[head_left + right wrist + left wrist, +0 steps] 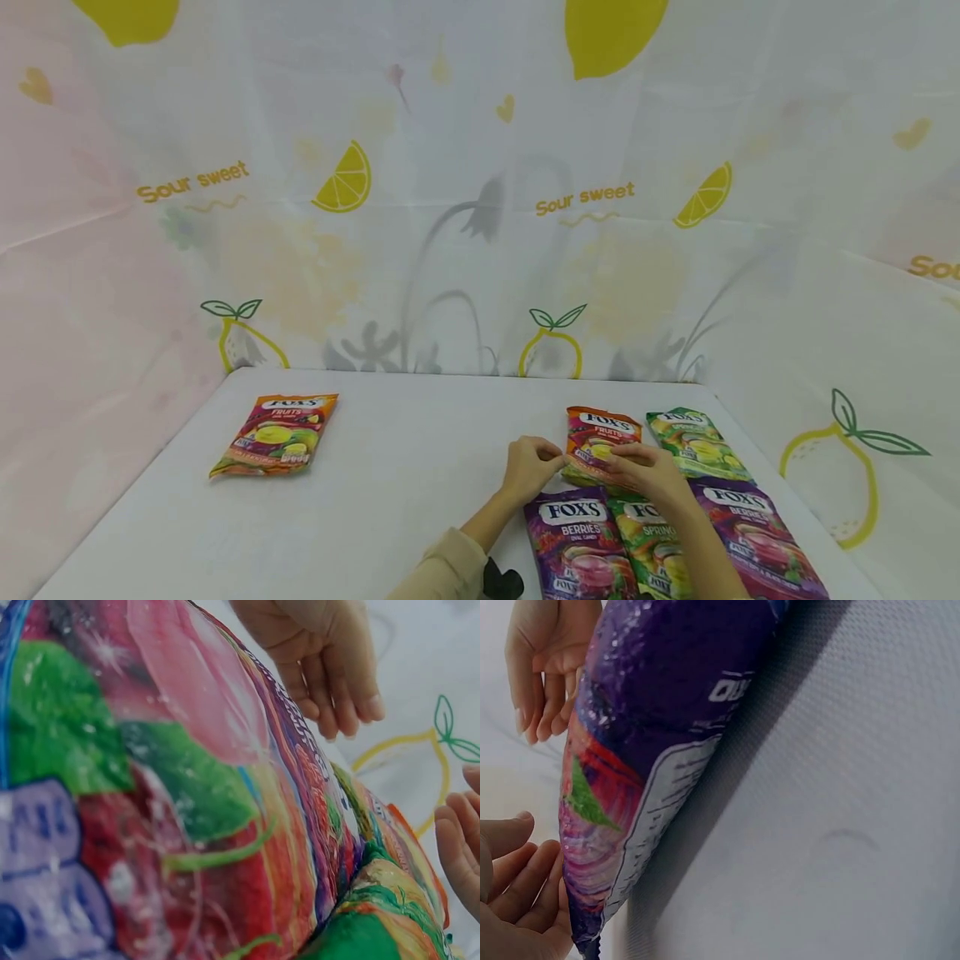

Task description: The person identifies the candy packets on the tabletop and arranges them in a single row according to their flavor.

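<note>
An orange Fox's Fruits candy bag (pixel 592 433) lies at the back right of the table. My left hand (pixel 531 468) is at its left edge, fingers bent loosely. Across the bag's right side, my right hand (pixel 651 477) reaches with fairly straight fingers. In the right wrist view one hand (pixel 319 664) hangs with relaxed fingers above the bags, and another hand (pixel 461 840) stands beside the orange bag (pixel 420 862). Neither visibly grips it. A purple Berries bag (pixel 652 690) fills much of the left wrist view, loose-fingered hands beyond it.
Nearer me lie a purple Berries bag (pixel 579 546), a green Spring bag (pixel 645 554) partly under my right forearm, and another purple bag (pixel 757 542). A green bag (pixel 699 443) lies behind. Another orange Fruits bag (pixel 277 435) lies far left on the white table (pixel 300 533).
</note>
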Available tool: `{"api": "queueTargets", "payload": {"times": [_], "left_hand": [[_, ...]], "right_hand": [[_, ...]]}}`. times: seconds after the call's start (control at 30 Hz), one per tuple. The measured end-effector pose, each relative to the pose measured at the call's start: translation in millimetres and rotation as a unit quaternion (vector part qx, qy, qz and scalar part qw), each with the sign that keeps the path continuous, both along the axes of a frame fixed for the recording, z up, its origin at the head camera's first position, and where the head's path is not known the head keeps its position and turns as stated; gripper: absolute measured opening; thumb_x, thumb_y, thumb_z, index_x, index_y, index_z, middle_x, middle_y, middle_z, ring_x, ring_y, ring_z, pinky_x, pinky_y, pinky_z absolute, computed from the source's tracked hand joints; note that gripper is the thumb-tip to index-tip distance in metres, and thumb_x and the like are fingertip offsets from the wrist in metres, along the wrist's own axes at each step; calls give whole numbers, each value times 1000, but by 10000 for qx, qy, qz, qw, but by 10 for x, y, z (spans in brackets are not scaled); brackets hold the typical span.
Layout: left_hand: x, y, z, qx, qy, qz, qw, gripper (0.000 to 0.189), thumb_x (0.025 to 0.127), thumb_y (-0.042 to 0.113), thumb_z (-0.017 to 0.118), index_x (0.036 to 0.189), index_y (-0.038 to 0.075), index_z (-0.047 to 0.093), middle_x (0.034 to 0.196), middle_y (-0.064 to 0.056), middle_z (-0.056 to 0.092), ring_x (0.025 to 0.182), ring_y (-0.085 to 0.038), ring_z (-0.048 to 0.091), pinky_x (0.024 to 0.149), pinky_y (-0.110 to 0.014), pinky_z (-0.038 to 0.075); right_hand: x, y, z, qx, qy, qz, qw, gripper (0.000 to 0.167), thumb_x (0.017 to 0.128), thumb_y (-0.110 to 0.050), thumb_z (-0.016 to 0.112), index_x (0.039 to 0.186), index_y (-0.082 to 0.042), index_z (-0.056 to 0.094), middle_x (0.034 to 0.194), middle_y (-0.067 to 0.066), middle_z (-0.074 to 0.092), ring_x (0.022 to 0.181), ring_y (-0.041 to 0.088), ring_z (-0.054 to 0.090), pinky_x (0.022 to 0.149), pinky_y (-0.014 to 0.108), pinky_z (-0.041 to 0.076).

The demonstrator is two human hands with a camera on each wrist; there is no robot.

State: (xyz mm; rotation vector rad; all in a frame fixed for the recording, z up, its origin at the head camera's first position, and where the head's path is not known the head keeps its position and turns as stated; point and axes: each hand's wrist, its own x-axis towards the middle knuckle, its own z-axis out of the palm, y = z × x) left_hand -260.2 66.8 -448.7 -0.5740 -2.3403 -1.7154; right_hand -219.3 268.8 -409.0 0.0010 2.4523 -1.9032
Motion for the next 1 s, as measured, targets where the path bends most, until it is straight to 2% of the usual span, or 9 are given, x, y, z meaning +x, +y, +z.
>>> {"api": "queueTargets", "payload": {"times": [0.13,0.5,0.67,0.83,1.0], "left_hand": [[-4,30,-12,-65,43,-4,10000,13,79,11,74,78,-2,71,70,-8,69,60,-7,60,55,-19,46],[-13,85,-6,-357,31,12,9994,14,79,12,75,79,-1,72,70,-5,69,60,-3,58,55,-17,46],[-18,110,-9,-434,-29,106,9990,14,79,13,74,79,-1,72,70,-4,69,61,-2,57,55,-17,45],[-5,137,-22,-520,-105,287,9982,14,79,13,75,81,-1,71,70,-3,68,61,-3,57,57,-18,46],[9,160,-38,-656,-178,364,9970,16,77,12,75,84,-3,70,69,-1,65,61,-3,54,57,-18,45]], "right_hand": [[12,23,2,7,-122,-248,9996,39,91,-15,62,117,13,54,100,16,67,86,18,66,79,31,53],[8,169,-65,170,-229,-430,9987,42,91,-16,62,119,14,53,101,10,66,84,17,65,79,30,53],[23,228,-81,174,-264,-458,9985,43,91,-16,61,121,15,51,102,12,65,85,17,66,80,31,53],[28,259,-104,487,-292,-456,9973,41,91,-14,60,117,17,52,99,12,66,85,18,65,78,34,53],[18,264,-131,663,-330,-638,9952,36,88,-11,63,109,18,56,89,12,68,79,18,66,71,31,54]]}}
